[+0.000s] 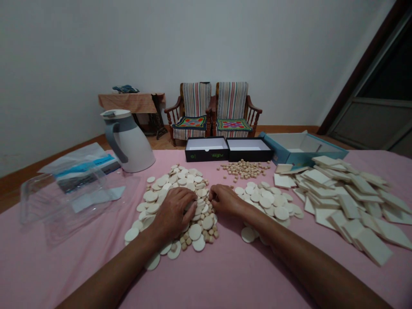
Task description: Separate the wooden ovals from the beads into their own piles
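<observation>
A mixed pile of pale round wooden discs [195, 231] and small wooden cubes [184, 241] lies in the middle of the pink cloth. My left hand [176, 211] rests on this pile, its fingers and thumb curled round some discs. At the pile's right edge is my right hand [224, 200], closed with its fingertips together; what they hold, if anything, is hidden. Just right of that hand lies a separate heap of discs [266, 198]. Beyond it is a heap of only small cubes [246, 169].
Square wooden tiles [349, 189] are heaped at right, before a blue box [289, 159]. Two black open boxes [207, 154] stand at the back. On the left are a white-grey jug [137, 146] and clear plastic packaging [67, 193]. Two striped chairs [196, 101] stand beyond the table.
</observation>
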A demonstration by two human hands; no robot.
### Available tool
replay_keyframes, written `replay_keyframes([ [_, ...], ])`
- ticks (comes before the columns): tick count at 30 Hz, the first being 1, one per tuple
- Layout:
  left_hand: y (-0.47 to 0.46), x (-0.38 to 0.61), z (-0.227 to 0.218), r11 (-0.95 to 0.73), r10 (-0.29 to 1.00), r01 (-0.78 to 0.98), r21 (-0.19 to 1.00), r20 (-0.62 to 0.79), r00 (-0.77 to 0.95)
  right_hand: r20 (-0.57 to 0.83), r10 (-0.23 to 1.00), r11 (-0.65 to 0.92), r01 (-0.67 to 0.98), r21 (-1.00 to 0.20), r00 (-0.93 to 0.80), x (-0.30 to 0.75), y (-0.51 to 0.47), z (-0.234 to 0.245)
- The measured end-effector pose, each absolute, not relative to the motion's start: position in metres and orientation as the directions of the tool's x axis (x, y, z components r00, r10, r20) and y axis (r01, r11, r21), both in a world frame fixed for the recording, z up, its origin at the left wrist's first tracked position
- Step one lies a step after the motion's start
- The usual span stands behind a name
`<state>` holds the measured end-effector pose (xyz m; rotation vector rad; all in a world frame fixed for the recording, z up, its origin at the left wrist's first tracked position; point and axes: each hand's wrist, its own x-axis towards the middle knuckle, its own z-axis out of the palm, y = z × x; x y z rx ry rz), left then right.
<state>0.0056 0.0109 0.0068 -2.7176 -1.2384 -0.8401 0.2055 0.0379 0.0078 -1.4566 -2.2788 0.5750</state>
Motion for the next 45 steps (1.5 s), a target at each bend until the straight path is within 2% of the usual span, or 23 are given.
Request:
replay_keyframes([
  [5,0.011,0.005,0.007,-0.679,0.685,0.713,0.173,0.499,0.531,0.146,0.929,0.367,0.809,-0.460,-0.339,0.221,0.050,0.003],
  [10,0.011,0.004,0.007,-0.680,0.684,0.712,0.172,0.499,0.532,0.353,0.925,0.282,0.879,-0.384,-0.143,0.246,0.065,0.014],
  [12,0.012,0.004,0.006,-0.680,0.685,0.712,0.174,0.498,0.533,0.337,0.928,0.277,0.899,-0.339,-0.159,0.252,0.067,0.020],
  [17,0.012,0.004,0.005,-0.688,0.677,0.705,0.174,0.504,0.536,0.164,0.975,0.177,0.968,-0.179,-0.148,0.257,0.066,0.022],
  [20,0.013,0.004,0.005,-0.691,0.673,0.701,0.174,0.510,0.536,0.125,0.978,0.189,0.958,-0.215,-0.165,0.256,0.066,0.015],
  [25,0.012,0.004,0.006,-0.689,0.673,0.702,0.178,0.516,0.530,0.145,0.977,0.190,0.948,-0.255,-0.157,0.260,0.075,0.004],
  [28,0.013,0.004,0.006,-0.689,0.673,0.703,0.174,0.515,0.532,0.275,0.959,0.156,0.943,-0.295,-0.073,0.263,0.079,0.008],
  [31,0.013,0.004,0.006,-0.689,0.674,0.705,0.169,0.509,0.536,0.367,0.924,0.260,0.881,-0.395,-0.108,0.257,0.075,0.016],
  [34,0.012,0.005,0.006,-0.682,0.683,0.711,0.170,0.495,0.537,0.263,0.917,0.395,0.779,-0.487,-0.301,0.239,0.063,0.020],
  [36,0.012,0.005,0.007,-0.677,0.690,0.715,0.175,0.488,0.534,0.186,0.900,0.430,0.727,-0.535,-0.395,0.225,0.055,0.017],
  [39,0.011,0.006,0.007,-0.677,0.690,0.714,0.179,0.494,0.529,0.159,0.896,0.427,0.701,-0.571,-0.415,0.210,0.045,0.006],
  [45,0.012,0.005,0.006,-0.687,0.677,0.706,0.170,0.503,0.538,0.215,0.887,0.454,0.687,-0.567,-0.409,0.204,0.040,-0.007],
])
